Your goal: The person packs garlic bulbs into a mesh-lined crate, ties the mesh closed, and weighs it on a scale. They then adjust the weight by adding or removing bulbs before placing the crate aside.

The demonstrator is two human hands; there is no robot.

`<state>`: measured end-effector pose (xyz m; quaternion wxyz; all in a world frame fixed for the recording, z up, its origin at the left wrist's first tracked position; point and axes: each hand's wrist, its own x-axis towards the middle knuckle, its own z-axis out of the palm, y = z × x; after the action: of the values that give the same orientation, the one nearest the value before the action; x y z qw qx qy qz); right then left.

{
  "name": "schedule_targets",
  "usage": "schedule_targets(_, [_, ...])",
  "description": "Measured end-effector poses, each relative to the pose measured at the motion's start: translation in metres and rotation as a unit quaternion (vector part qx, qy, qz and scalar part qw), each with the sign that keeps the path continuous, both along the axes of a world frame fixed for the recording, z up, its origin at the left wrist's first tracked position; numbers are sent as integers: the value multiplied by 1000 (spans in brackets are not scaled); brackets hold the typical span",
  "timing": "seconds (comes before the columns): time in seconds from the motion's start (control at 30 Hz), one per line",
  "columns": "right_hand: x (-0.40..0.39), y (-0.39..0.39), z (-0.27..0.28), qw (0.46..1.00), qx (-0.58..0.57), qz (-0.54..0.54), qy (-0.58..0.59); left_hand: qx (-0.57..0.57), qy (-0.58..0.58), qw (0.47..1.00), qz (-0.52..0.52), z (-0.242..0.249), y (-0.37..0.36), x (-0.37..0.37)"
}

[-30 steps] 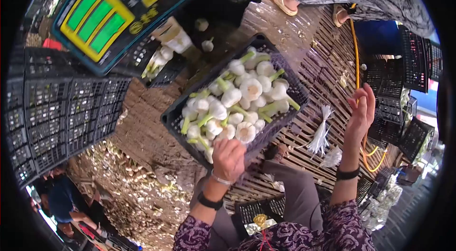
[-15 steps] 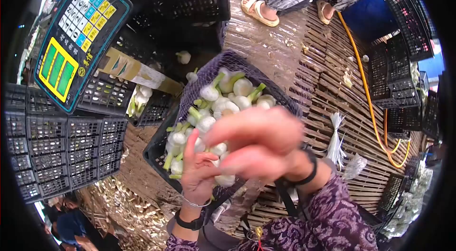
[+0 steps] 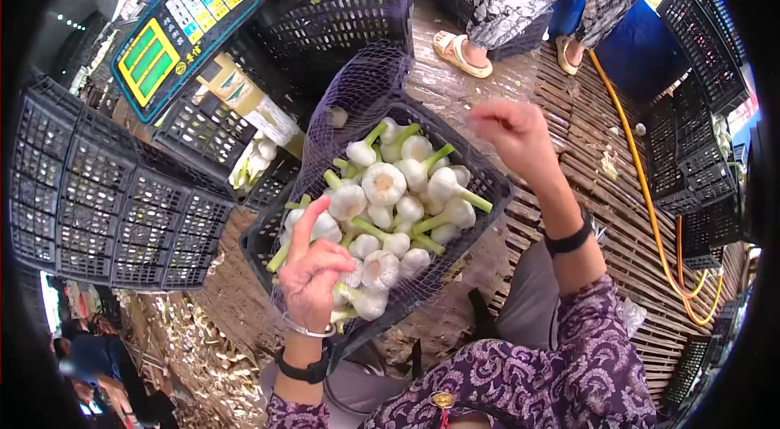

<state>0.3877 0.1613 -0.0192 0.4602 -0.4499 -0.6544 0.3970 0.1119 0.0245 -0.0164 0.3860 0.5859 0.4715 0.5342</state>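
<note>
Many white garlic bulbs (image 3: 383, 183) with short green stems fill a black plastic crate (image 3: 370, 340) lined with purple mesh netting (image 3: 363, 75). At the crate's near left side is my left hand (image 3: 313, 270), its index finger stretched out and its other fingers loosely bent. It is beside the netting and the garlic; no bulb shows in its grasp. Above the crate's right edge, my right hand (image 3: 516, 132) has its fingers curled and pressed together. Whatever lies between those fingertips, if anything, cannot be made out.
A digital scale display (image 3: 187, 35) on a taped post (image 3: 248, 100) stands at the upper left. Stacked black crates (image 3: 122, 185) line the left. Another person's sandalled foot (image 3: 463, 54) is at the top. A yellow hose (image 3: 630, 128) crosses the slatted floor on the right.
My right hand has moved from over the garlic, up and away to the crate's right side, uncovering the bulbs. My left hand has shifted slightly left. The view has shifted too.
</note>
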Motion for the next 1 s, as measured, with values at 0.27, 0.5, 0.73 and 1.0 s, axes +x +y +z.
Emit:
schedule_targets(0.27, [-118,-11,24,896,387,158,-150,14,50,998,-34,-12,21,12])
schedule_targets(0.5, [-134,-60,13,897,366,213,-125,78,144,986,10,-51,12,8])
schedule_targets(0.73, [-4,-80,14,965,139,204,-92,-127,-204,971,-4,-21,33,14])
schedule_targets(1.0, [-126,-34,-27,948,203,166,-182,209,311,925,57,-23,34,23])
